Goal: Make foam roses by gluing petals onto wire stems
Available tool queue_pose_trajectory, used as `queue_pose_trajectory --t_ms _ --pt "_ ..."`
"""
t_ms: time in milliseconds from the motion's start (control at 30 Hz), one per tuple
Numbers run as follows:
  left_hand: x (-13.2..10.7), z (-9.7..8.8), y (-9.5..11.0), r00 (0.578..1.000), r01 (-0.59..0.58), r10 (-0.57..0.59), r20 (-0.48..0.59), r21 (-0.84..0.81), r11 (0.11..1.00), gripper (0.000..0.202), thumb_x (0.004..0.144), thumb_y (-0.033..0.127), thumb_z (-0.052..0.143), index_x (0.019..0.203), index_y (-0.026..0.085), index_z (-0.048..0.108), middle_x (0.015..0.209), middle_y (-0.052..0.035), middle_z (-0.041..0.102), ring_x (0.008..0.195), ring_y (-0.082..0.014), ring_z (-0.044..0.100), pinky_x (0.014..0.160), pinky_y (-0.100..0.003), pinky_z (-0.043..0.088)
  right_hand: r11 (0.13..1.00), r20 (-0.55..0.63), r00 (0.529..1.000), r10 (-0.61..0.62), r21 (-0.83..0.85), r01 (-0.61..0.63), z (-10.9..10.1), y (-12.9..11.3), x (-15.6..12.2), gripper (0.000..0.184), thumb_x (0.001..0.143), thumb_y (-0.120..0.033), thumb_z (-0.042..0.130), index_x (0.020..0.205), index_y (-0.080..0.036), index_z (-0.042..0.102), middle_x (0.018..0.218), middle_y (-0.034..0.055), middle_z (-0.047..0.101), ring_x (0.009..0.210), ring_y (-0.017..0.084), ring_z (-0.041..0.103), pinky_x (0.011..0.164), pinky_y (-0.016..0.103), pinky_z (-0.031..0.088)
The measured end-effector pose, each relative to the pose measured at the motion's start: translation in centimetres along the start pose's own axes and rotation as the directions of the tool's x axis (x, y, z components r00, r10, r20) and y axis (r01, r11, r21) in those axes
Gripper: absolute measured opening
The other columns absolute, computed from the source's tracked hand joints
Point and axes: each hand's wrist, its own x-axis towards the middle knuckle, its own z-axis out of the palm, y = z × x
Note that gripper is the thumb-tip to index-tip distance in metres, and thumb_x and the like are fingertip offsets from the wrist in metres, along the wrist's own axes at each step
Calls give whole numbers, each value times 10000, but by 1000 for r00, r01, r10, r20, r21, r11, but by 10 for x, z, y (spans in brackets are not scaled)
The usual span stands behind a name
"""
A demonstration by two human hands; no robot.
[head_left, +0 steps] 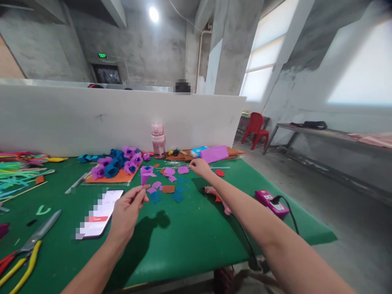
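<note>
My left hand (130,206) is closed in a pinch around the base of a purple paper flower (146,173) with a blue centre, held upright above the green table. My right hand (199,167) reaches to the far side, fingers pinched together; whatever is in them is too small to make out. Thin clear strips (176,163) lie close to it. Between the hands are scattered purple petals (183,170), blue pieces (178,197) and a brown piece (168,189). Under my right forearm lies a pink tool with a cord (226,209), partly hidden, resembling a glue gun.
Finished-looking purple and blue flowers (113,165) rest on an orange sheet (110,179). A phone (105,214) and yellow-red-handled scissors (36,237) are at left. A pink bottle (158,141) stands by the white partition (122,118). A magenta power strip (271,203) sits at right.
</note>
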Motion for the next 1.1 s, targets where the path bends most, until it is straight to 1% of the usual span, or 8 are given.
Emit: queue_pose_trajectory --t_ms 233,333,433,567,667,800,967,1100 --pt "-6 0 -2 999 40 -43 33 81 996 312 760 427 567 935 181 645 613 22 521 526 -91 368 465 -207 295 999 95 995 10 -32 -7 63 -37 49 183 789 -242 536 868 -195 694 936 69 691 923 190 603 759 231 417" --pt "-6 0 -2 999 32 -37 39 125 992 298 766 431 555 889 177 653 629 14 534 528 -92 375 471 -210 309 996 136 987 79 -46 -74 81 -47 61 164 781 -270 590 882 -169 671 939 84 677 900 198 612 762 279 447" --pt "-8 2 -1 998 32 -38 45 130 991 318 770 430 547 938 182 654 626 15 537 526 -96 383 468 -210 313 990 151 979 135 -48 -130 92 -49 67 212 803 -296 590 930 -132 640 967 97 656 887 194 613 772 336 467" --pt "-9 5 -3 997 24 -33 67 132 991 353 772 429 541 999 183 653 611 17 541 513 -96 386 458 -207 308 985 120 978 170 3 -172 90 -42 65 149 765 -226 595 844 -155 700 897 114 689 859 213 632 691 261 449" --pt "-7 6 -6 996 21 -30 79 118 993 363 758 435 556 994 181 663 597 16 550 491 -94 394 447 -209 305 982 90 981 170 63 -176 79 -32 56 211 791 -276 538 866 -195 718 861 70 707 788 169 641 621 201 424" --pt "-3 7 -11 998 10 -16 65 94 995 353 736 445 576 943 180 679 581 17 549 470 -95 396 434 -210 294 978 62 983 172 107 -178 66 -25 39 240 771 -280 529 838 -175 734 776 62 714 720 147 639 569 172 401" --pt "-3 10 -16 999 13 -16 48 66 998 380 732 457 575 948 161 672 580 17 535 466 -91 382 430 -205 280 972 18 981 193 133 -194 58 -34 22 172 693 -207 579 742 -182 742 771 83 715 761 170 643 619 188 413" --pt "-4 13 -20 999 18 -20 38 62 998 382 728 459 570 940 159 673 573 25 527 457 -85 372 432 -201 278 949 -52 965 257 205 -241 48 -40 20 146 658 -177 594 708 -167 731 839 128 705 871 217 626 694 234 424"
